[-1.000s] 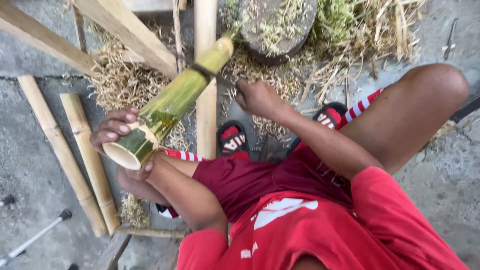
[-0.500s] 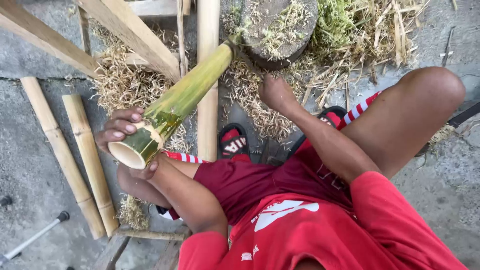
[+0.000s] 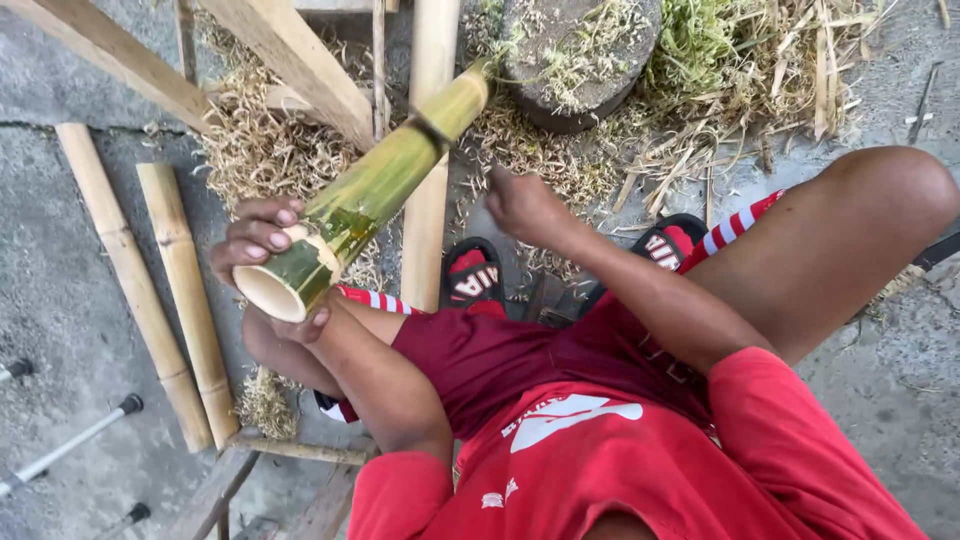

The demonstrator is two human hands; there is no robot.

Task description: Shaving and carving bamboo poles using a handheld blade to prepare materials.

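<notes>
The left hand has its fingers wrapped around the cut end of a green bamboo tube, centre-left, slanting toward the upper middle. The right hand hangs loosely curled, holding nothing visible.

Your left hand grips the cut end of a green bamboo pole, fingers curled over its top and thumb under the open rim. The pole slants up and away from you, its far end resting against a round stone block near the top edge of the concrete ground. Your right hand is loosely closed above the shavings, just beside the pole and empty as far as can be seen. Two dry bamboo lengths lie side by side on the ground toward its left edge.
</notes>
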